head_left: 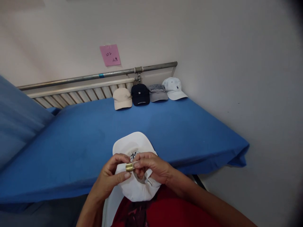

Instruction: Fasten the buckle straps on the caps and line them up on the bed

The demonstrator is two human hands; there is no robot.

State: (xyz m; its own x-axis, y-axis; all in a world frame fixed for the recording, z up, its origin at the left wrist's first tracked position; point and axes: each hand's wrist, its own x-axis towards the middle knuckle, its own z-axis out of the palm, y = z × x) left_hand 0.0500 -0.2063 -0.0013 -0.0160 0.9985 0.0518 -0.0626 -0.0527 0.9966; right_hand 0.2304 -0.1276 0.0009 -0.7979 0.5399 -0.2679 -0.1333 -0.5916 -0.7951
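a: so, what are the hands doing?

b: both are pinched in close over a white cap (132, 189) held at the person's lap, near the bed's front edge. the left hand (111, 176) has thumb and forefinger closed narrow on a small brass buckle (129, 166) at the cap's back strap. the right hand (151, 167) meets it from the other side, fingertips curled onto the same buckle and strap.

a: so neither is spread wide?

b: no, both are nearly closed, gripping the buckle between them. the cap's brim points away, toward the bed.

a: and the surface?

b: a bed with a blue sheet (82, 142), bare across the middle. at its far end four caps sit in a row just beside each other: a beige cap (122, 98), a navy cap (140, 94), a grey cap (157, 92) and a second white cap (173, 88).

a: the room?

b: pale walls meeting in a corner, a metal rail (94, 76) over a slatted headboard (78, 94), and a pink note (110, 55) stuck on the wall above it.
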